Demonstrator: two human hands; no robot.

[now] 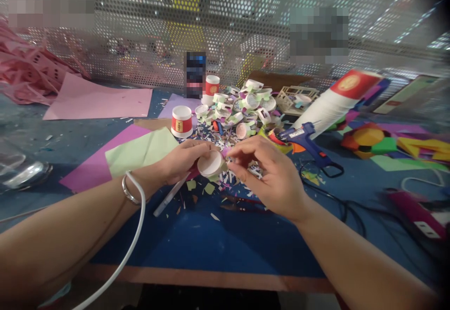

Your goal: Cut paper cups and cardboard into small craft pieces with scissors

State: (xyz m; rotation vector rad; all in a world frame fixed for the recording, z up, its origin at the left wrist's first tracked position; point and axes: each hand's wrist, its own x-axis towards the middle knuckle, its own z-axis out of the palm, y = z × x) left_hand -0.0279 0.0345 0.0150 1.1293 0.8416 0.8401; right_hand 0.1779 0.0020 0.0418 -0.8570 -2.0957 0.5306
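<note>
My left hand (191, 158) grips a small white round paper cup piece (210, 164), its flat circular face turned towards me. Pale green paper shows along the piece's lower right edge. At that right side, my right hand (269, 172) is curled with thumb and fingertips close to the rim, by a small purple scrap (225, 152). Whether those fingertips pinch something small cannot be made out. Below my left hand lies a whitish stick (170, 195). Beneath my right hand, partly covered, are dark-handled scissors (242, 203).
Paper clippings surround a pile of cut cup pieces (251, 101). A red-and-white cup (182, 121) stands left of it. A blue glue gun (305, 136) with its cord lies right, before stacked paper cups (330, 101). Green paper (140, 153) lies left; a power strip (416, 211) sits far right.
</note>
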